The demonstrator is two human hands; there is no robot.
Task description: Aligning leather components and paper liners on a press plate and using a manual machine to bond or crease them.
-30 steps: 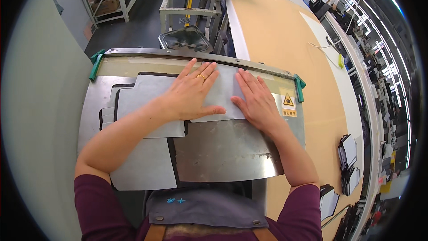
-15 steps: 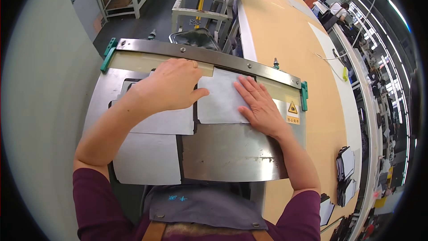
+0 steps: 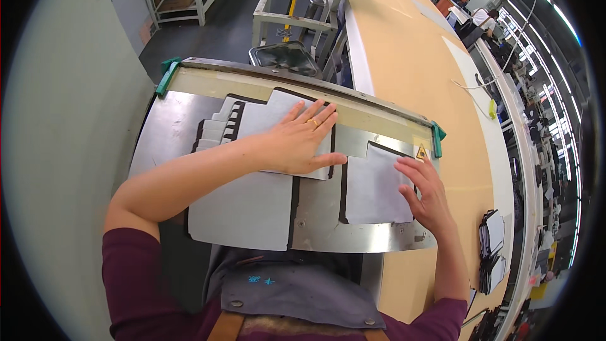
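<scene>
My left hand (image 3: 297, 145) released, spread flat on pale upper sheet (image 3: 266, 117), mid-frame; uneven push could skew it across lower sheet (image 3: 243, 215). My right hand (image 3: 429, 196) loosely curled, gripping nothing, at right edge of separate sheet (image 3: 375, 192), centre right; contact unclear. Slick-looking metal plate (image 3: 338, 240) might let sheet slide.

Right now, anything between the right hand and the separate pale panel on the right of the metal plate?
Nothing visible. The right hand is at the right edge of the pale panel, fingers spread; contact is unclear. The left hand lies on the overlapping panels to the left, outside that gap.
</scene>
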